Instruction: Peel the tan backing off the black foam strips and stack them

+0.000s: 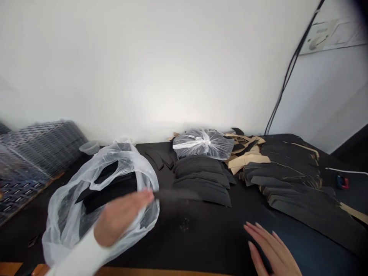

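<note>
My left hand (pixel 123 214), smeared by motion, is over the right part of an open white plastic bag (pixel 149 168). A thin black curved piece (pixel 178 194), also blurred, sticks out to the right from its closed fingertips. Inside the bag lie more black pieces (pixel 115 191). To the right of the bag, a fanned stack of black curved pieces (pixel 201 176) rests on the black table (pixel 201 241). My right hand (pixel 271 249) is low at the right, fingers stretched and thumb apart, with nothing visible in it.
A tied clear plastic bag (pixel 204 143) sits against the wall. Tan and black scraps (pixel 250 157) and long rows of black pieces (pixel 299 195) spread to the right. At the left stand grey racks (pixel 43 149) and a clear tub (pixel 89 147). A red-and-blue object (pixel 342 182) lies far right.
</note>
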`<state>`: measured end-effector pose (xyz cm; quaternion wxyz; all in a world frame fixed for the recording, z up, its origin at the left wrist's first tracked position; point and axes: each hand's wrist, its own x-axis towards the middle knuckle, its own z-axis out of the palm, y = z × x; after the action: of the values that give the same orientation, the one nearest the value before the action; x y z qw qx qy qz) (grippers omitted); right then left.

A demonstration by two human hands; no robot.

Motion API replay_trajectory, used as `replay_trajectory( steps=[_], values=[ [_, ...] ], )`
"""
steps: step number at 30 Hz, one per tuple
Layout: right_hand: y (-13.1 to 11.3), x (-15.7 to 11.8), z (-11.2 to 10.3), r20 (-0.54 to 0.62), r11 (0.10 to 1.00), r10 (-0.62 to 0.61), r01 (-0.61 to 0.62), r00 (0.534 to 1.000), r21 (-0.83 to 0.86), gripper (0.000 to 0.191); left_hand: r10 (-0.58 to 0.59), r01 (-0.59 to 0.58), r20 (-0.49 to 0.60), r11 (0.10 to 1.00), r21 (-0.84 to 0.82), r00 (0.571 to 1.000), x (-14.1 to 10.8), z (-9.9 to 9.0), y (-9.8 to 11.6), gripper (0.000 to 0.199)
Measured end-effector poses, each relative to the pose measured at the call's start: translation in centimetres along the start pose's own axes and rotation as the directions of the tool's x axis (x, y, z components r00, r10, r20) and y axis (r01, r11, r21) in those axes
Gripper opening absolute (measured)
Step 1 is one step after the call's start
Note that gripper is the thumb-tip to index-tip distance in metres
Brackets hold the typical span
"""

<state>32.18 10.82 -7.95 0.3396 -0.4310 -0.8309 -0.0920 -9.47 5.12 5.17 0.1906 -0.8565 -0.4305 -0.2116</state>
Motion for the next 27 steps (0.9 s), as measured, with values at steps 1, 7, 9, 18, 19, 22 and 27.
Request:
replay_trajectory(
  steps=[1, 7, 9, 18, 19, 22, 27],
  values=[
    [-0.4, 1.2, -0.1, 0.008, 1.0, -0.002, 0.002, 1.0, -0.009, 0.042, 0.02, -0.011, -0.082, 0.994, 0.106, 0.996, 1.1, -0.6, -2.8, 0.053],
    [-3.9, 6.1, 1.2, 0.081, 0.997, -0.056, 0.059, 0.995, -0.042, 0.04, -0.156, 0.212, -0.18, 0.913, 0.349, 0.971, 6.6, 2.9, -12.2, 0.032],
    [-4.2, 6.2, 1.8, 0.113, 0.997, -0.056, 0.061, 0.992, -0.039, 0.039, -0.124, 0.152, -0.111, 0.942, 0.298, 0.986, 7.9, 5.2, -10.2, 0.035],
    [-2.5, 2.8, 2.2, 0.137, 0.998, 0.055, -0.051, 0.989, -0.031, 0.033, 0.272, -0.314, 0.238, 0.936, 0.158, 0.932, 9.2, 15.6, 3.7, 0.037],
    [-2.2, 2.4, 1.9, 0.132, 0.998, 0.059, -0.056, 0.989, -0.027, 0.033, 0.277, -0.325, 0.248, 0.929, 0.178, 0.928, 9.1, 16.3, 3.9, 0.037],
    [-0.8, 1.5, 0.9, 0.098, 0.997, 0.081, -0.079, 0.992, -0.017, 0.033, 0.271, -0.331, 0.27, 0.92, 0.209, 0.924, 8.8, 17.1, 3.7, 0.037],
    [1.4, 0.3, -0.7, 0.057, 0.985, 0.171, -0.169, 0.984, -0.043, 0.03, 0.247, -0.317, 0.288, 0.92, 0.229, 0.925, 8.8, 16.9, 4.0, 0.044]
  ],
)
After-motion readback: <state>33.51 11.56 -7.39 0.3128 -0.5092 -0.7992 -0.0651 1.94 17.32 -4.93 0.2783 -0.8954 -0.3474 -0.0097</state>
